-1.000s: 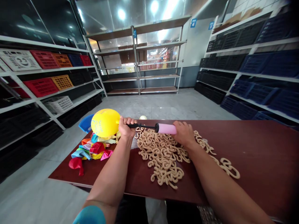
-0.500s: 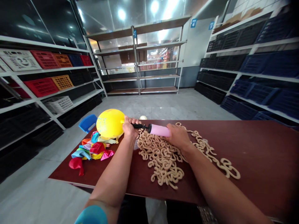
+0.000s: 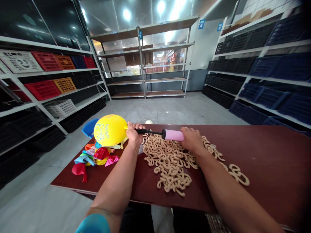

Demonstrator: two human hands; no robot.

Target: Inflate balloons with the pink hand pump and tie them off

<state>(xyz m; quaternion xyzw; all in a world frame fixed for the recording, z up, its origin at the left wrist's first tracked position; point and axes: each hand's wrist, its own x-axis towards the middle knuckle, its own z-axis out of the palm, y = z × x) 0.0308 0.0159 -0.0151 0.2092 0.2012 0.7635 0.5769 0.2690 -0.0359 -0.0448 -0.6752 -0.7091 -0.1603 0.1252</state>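
A balloon pump (image 3: 173,135) with a pink barrel and a black handle end is held level between my hands, above the table. My left hand (image 3: 134,132) is closed around its black end, at the neck of an inflated yellow balloon (image 3: 112,129) with blue print. My right hand (image 3: 193,139) grips the far end of the pink barrel. A stretch of black rod shows between the barrel and the black end. Below lies a heap of tan, squiggly cord-like pieces (image 3: 170,158). Several limp coloured balloons (image 3: 100,154) lie left of my left forearm.
The dark red-brown table (image 3: 262,155) reaches far to the right. A blue chair (image 3: 89,128) stands past its left edge. Shelves with coloured crates (image 3: 46,61) line the left, and dark blue crates (image 3: 274,68) fill the right. A pale round thing (image 3: 148,122) shows behind the table.
My right hand has moved right with the pink barrel, so more rod shows. The yellow balloon has shifted slightly left and turned, showing its print more clearly.
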